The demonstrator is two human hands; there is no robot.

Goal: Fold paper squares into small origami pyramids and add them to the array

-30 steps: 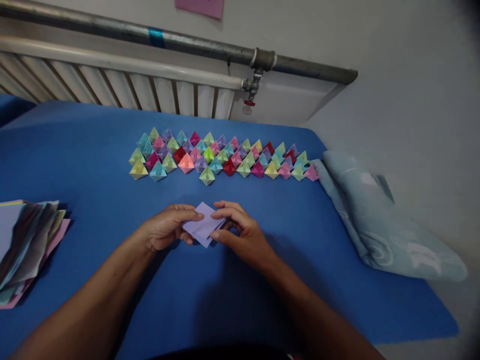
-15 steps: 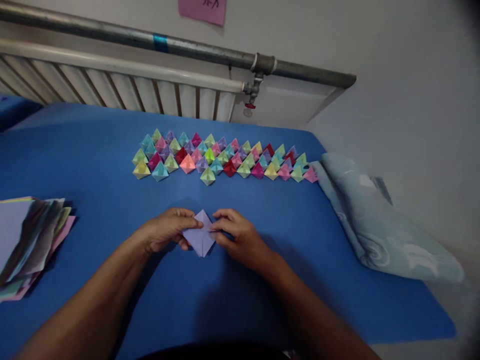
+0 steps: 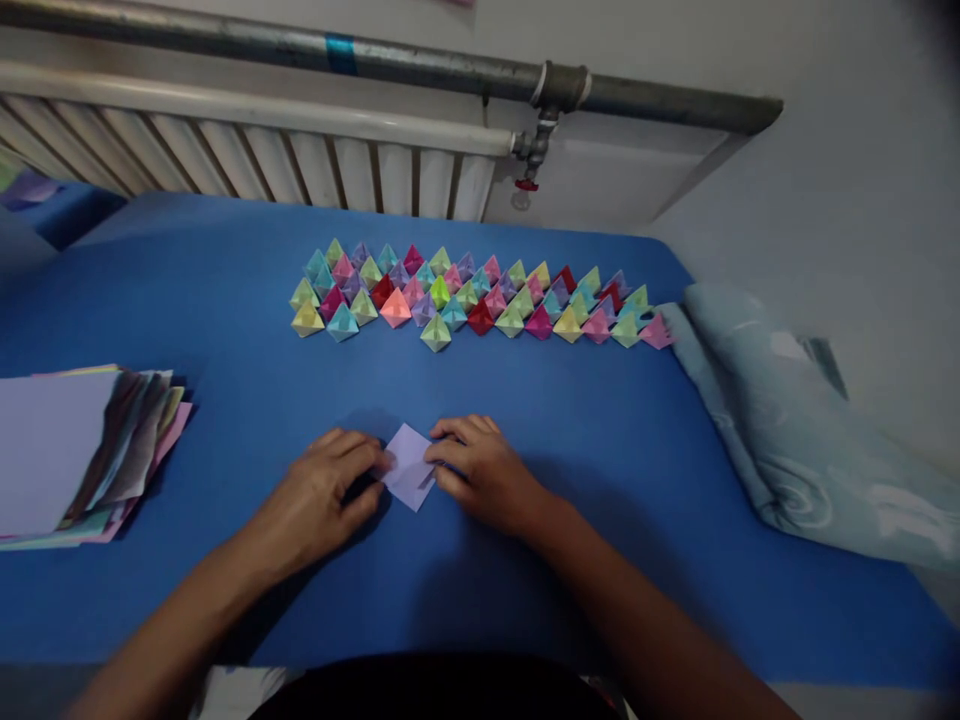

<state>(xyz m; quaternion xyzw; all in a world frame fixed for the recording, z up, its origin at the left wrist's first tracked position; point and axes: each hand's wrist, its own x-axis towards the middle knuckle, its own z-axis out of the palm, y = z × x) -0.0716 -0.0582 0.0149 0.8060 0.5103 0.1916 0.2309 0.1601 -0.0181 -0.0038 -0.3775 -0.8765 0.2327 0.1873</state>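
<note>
A small folded lilac paper [image 3: 407, 466] lies flat on the blue table [image 3: 225, 290], its corners pointing near and far. My left hand [image 3: 322, 490] presses its left edge with the fingertips. My right hand [image 3: 484, 470] holds down its right edge, fingers curled over it. Both hands rest low on the table surface. Beyond them, rows of several small folded paper shapes [image 3: 472, 295] in many colours stand side by side.
A stack of coloured paper sheets [image 3: 82, 450] lies at the left edge. A pale blue cloth [image 3: 810, 430] hangs over the table's right side. A white radiator [image 3: 262, 155] and a metal pipe [image 3: 420, 65] run along the wall behind.
The lilac paper has gone from held just above the table to pressed flat on it. Both hands have lowered, and the camera has tilted down a little.
</note>
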